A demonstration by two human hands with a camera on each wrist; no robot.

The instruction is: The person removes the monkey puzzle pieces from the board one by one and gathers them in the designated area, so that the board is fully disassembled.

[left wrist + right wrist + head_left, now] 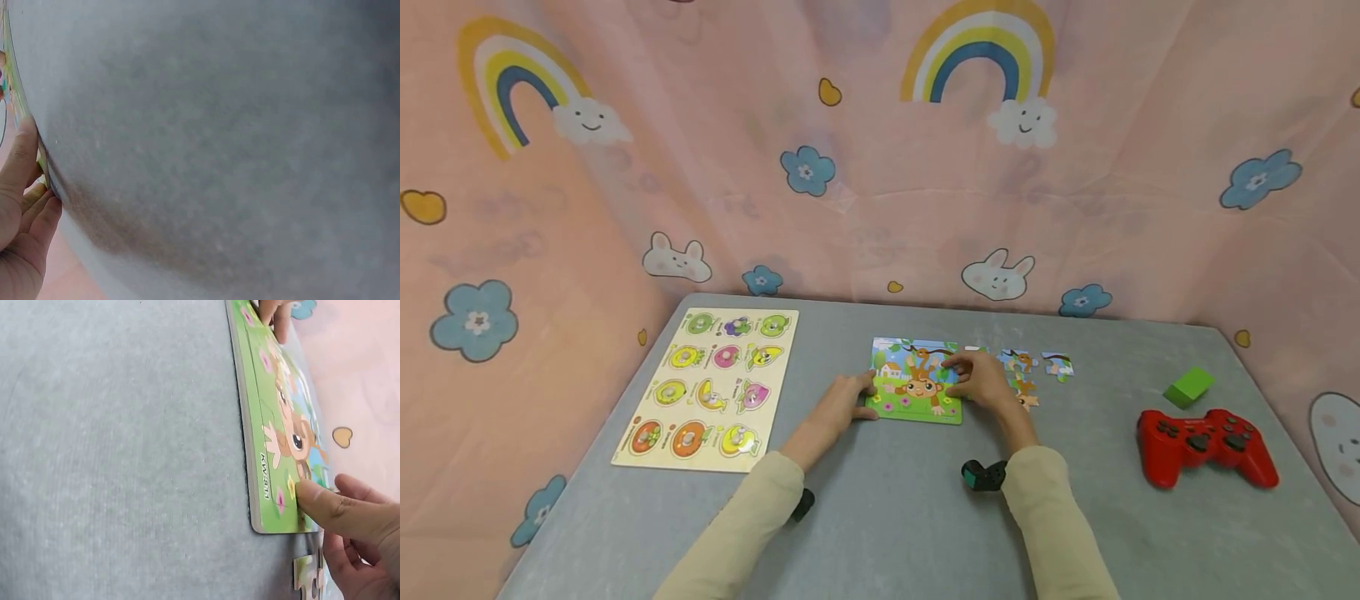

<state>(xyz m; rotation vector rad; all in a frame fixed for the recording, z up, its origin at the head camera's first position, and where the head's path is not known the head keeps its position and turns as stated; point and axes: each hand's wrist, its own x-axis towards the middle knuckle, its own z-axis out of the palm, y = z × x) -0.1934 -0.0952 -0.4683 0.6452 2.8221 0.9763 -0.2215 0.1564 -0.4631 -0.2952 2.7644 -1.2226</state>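
A monkey jigsaw puzzle (917, 400) in a flat green-edged board lies near the middle of the grey table. My left hand (841, 402) holds its left edge, thumb toward the near side and fingers farther back. The left wrist view shows that thumb (24, 153) and fingers against the thin edge. Over the puzzle's right side, my right hand (981, 379) grips with thumb and index finger. In the right wrist view its thumb (319, 500) lies on the picture; whether a separate piece is beneath is hidden. Loose puzzle pieces (1019, 360) lie just right of this hand.
A cream board with fruit pictures (711, 387) lies on the left. To the right are a red game controller (1206, 443) and a green block (1190, 387). Another loose piece (1058, 365) lies farther right. A pink patterned cloth (880, 217) hangs behind the table (887, 517).
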